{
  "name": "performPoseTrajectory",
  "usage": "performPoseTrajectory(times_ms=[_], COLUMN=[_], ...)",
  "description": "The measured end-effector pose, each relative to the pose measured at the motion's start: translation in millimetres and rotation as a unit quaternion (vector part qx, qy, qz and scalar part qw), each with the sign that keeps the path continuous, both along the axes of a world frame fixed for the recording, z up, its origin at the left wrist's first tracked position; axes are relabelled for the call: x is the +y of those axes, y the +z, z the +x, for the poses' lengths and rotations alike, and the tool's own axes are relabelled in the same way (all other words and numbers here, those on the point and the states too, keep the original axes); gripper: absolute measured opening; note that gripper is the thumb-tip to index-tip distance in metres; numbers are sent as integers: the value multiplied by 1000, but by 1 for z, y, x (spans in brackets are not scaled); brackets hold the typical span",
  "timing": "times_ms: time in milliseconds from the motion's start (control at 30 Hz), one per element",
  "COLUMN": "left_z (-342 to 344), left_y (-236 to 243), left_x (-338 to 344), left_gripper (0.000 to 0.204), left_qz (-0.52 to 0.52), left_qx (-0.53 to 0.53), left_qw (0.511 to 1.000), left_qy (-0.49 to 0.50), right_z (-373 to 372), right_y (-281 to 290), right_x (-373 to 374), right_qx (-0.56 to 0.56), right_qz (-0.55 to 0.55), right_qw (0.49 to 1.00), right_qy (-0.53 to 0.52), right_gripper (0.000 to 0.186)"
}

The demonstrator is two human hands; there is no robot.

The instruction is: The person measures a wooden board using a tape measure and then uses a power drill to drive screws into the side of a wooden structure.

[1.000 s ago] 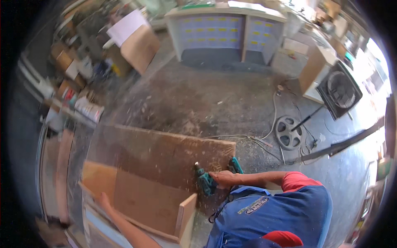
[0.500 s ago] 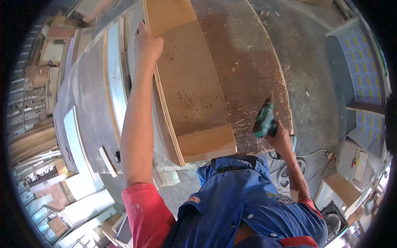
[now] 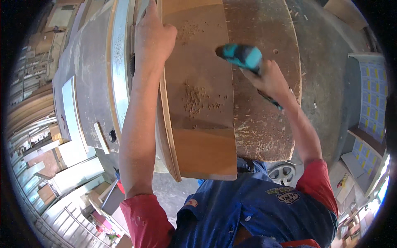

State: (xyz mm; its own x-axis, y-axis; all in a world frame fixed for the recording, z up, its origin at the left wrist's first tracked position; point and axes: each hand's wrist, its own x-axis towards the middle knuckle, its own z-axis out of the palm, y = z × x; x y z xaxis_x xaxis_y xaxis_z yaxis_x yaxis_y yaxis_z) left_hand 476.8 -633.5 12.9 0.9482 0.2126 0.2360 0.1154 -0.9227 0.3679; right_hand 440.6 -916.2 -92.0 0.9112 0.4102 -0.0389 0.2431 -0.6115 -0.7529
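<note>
A long brown wooden panel (image 3: 202, 153) lies in front of me, with a thin upright edge strip (image 3: 167, 136) along its left side. My left hand (image 3: 155, 43) is closed on this strip toward the far end, its fingertips partly hidden. In my right hand (image 3: 273, 80) is a teal and black cordless drill (image 3: 244, 56), gripped by its handle and blurred by motion. The drill is over the panel's right part, its front end pointing left; I cannot make out its bit. Small heaps of wood shavings (image 3: 196, 99) are scattered on the panel.
Beneath the panel is a worn brown worktable (image 3: 264, 136) with a chipped right edge. Pale strip-edged boards (image 3: 120, 62) and a short white strip (image 3: 101, 137) lie to the left. Shelving with printed sheets (image 3: 372, 95) stands at the right, and stacked timber (image 3: 31, 107) at the far left.
My right hand has raised the drill from near the table's right edge, up and left over the panel, turning its front end leftward. My left hand still holds the edge strip.
</note>
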Motion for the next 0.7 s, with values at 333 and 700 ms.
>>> performPoseTrajectory(times_ms=[333,700], left_z=[-10,-8], left_y=[-2,-3], left_x=[-7,-3], left_gripper=[62,61], left_qz=[4,-54], left_qx=[-82,-22], left_qw=[997,998], left_qy=[0,11], right_z=[56,17], right_y=[-3,11], right_x=[76,92], right_qx=[141,119], right_qz=[-23,-48], right_qw=[980,966], right_qy=[137,223], right_gripper=[26,31])
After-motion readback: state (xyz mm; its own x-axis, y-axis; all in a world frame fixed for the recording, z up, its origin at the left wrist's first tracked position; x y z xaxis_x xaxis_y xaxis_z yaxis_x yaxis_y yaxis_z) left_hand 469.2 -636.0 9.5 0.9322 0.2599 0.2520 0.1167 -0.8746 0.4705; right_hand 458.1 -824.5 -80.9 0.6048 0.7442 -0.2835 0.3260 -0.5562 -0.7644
